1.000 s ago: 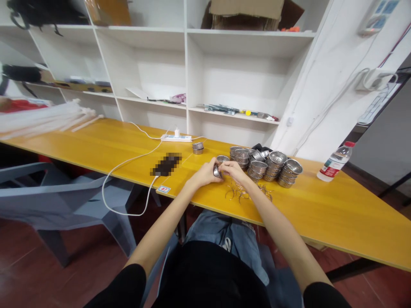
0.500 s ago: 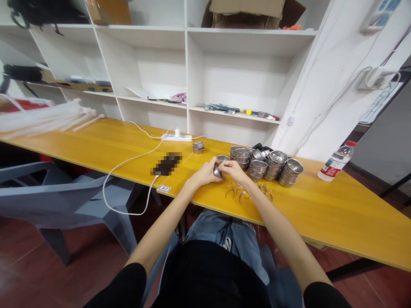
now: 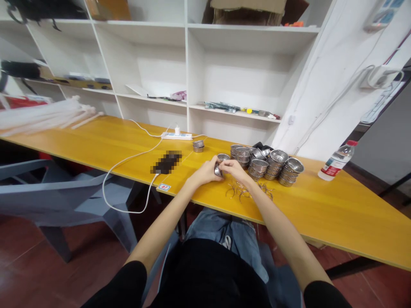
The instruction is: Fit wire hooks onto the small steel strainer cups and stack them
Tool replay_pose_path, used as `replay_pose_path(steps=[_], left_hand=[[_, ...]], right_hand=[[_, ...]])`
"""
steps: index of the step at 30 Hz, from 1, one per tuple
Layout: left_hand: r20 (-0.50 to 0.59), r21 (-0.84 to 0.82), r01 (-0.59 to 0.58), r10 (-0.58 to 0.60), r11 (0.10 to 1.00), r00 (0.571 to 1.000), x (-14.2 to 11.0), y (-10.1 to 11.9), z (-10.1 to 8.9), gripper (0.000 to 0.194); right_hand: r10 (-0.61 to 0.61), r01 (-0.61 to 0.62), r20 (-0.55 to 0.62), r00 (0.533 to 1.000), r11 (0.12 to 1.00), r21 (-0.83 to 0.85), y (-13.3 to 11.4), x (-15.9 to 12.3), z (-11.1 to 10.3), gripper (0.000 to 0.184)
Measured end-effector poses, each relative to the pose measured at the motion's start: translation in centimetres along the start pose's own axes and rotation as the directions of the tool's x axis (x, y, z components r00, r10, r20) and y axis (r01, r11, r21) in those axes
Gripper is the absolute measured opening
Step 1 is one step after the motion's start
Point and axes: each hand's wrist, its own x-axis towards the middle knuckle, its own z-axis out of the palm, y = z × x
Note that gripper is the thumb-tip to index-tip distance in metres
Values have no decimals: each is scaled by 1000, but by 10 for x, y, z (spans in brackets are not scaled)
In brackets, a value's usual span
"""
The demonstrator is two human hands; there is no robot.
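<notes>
My left hand [image 3: 207, 172] is closed round a small perforated metal cup [image 3: 218, 170], tilted on its side above the table. Fingers of my right hand [image 3: 233, 168] are pinched together at the cup's opening; whatever they hold is too small to make out. Under my right wrist lie several thin curved metal wire pieces [image 3: 240, 191]. Another such cup [image 3: 223, 157] stands just behind my hands. To the right, several stacks of perforated metal cups [image 3: 278, 159] are grouped close together.
Two stacked cups [image 3: 198, 146] stand farther back, near a white power strip [image 3: 177, 136]. A white cable runs to a blurred dark object [image 3: 167, 162] on the left of the yellow table [image 3: 321, 209]. A red-capped bottle [image 3: 337, 161] stands at the right, and white shelves [image 3: 237, 72] behind.
Both hands stay in almost the same place, with the cup still between them. The camera view has shifted very slightly.
</notes>
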Motion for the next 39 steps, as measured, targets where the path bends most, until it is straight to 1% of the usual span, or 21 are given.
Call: replay_pose_path(steps=[4,13,18,21,26,28,31,34,37,39], left_hand=[[5,10,-2,2,1000,1000,0,0,0,65],[-3,-50,-1,0,999,1000,0,-2,-1,63],[-12,-74,8,-9,997,1000,-1,-5,-1,64],[-20,-93,23,-25,995,999,-2,-6,0,65],[-24,-123,25,-29,992,999,-2,-9,1,68],[-25,-129,34,-37,991,999,-3,-9,1,69],[-25,-129,41,-45,991,999,-3,-8,1,70],[-22,-114,35,-38,993,999,-3,-8,1,72],[-23,-104,18,-21,994,1000,-2,-8,1,73],[-20,-105,11,-13,994,1000,-2,-9,1,73]], right_hand=[[0,0,-9,1000,1000,-8,0,0,0,21],[-14,14,-13,1000,1000,8,1,2,1,20],[-23,23,-11,1000,1000,4,1,-1,2,23],[-9,9,16,1000,1000,3,0,-3,-1,29],[57,-67,87,995,990,122,1,-3,-11,38],[79,-94,117,990,987,133,2,-3,-14,41],[137,-157,160,978,980,121,4,-3,-17,43],[204,-228,217,955,969,96,6,-5,-20,45],[231,-251,257,938,967,50,6,-6,-23,45],[226,-239,264,938,971,18,7,-6,-25,45]])
